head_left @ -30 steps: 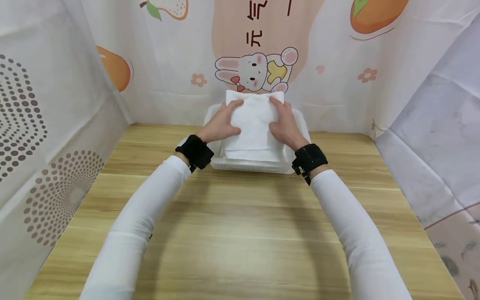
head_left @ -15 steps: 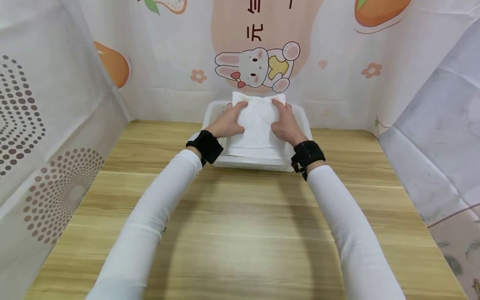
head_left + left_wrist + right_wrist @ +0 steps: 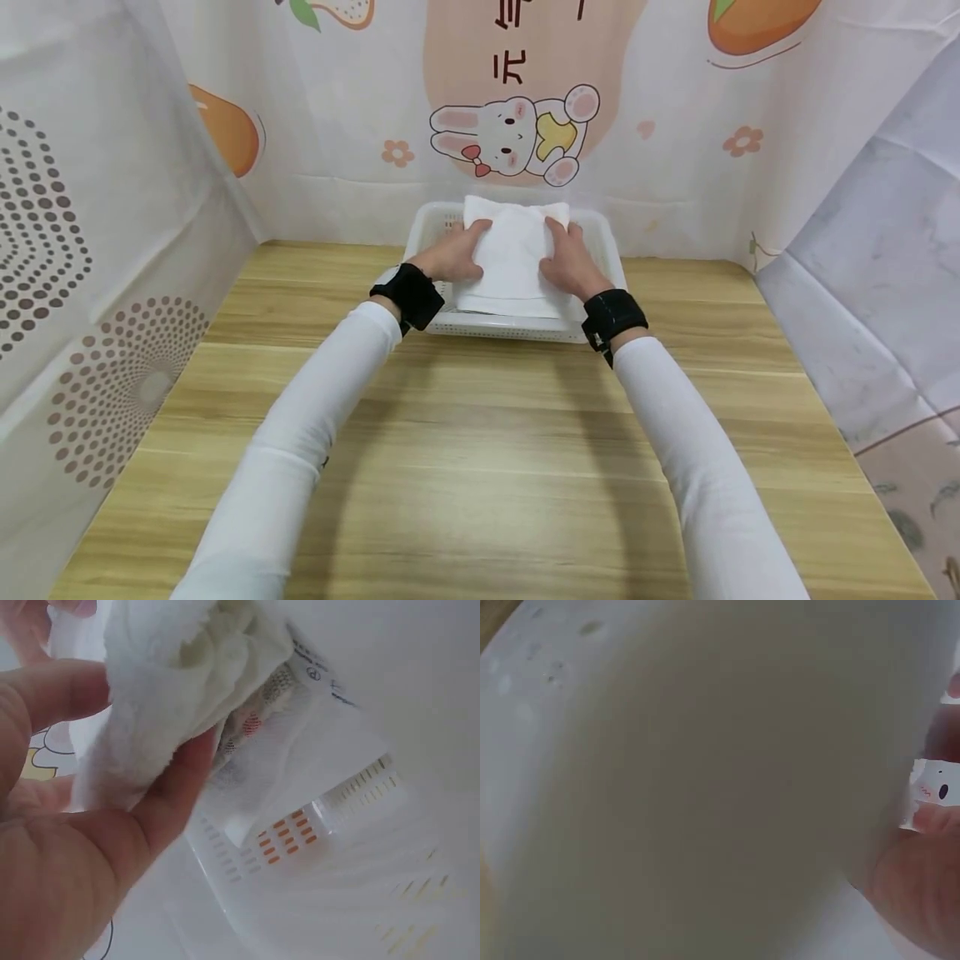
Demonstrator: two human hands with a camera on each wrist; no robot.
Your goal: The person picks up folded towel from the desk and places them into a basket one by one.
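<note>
A folded white towel lies tilted inside a white plastic basket, its far edge raised near the basket's back. My left hand grips the towel's left side, and my right hand grips its right side, thumbs on top. In the left wrist view, thumb and fingers pinch the towel's layered edge. Beneath it shows printed material with red and black marks, beside the basket's slotted wall. A blurred pale surface fills most of the right wrist view, with part of the right hand at its edge.
The basket stands at the back of a wood-grain table. Right behind it hangs a printed curtain with a rabbit and fruit. More patterned cloth hangs along the left, and another sheet covers the right side.
Both hands and the towel have lowered, the towel's far edge sinking toward the basket. Over the full second they also moved slightly right in the head view. The grip stays on both sides.
</note>
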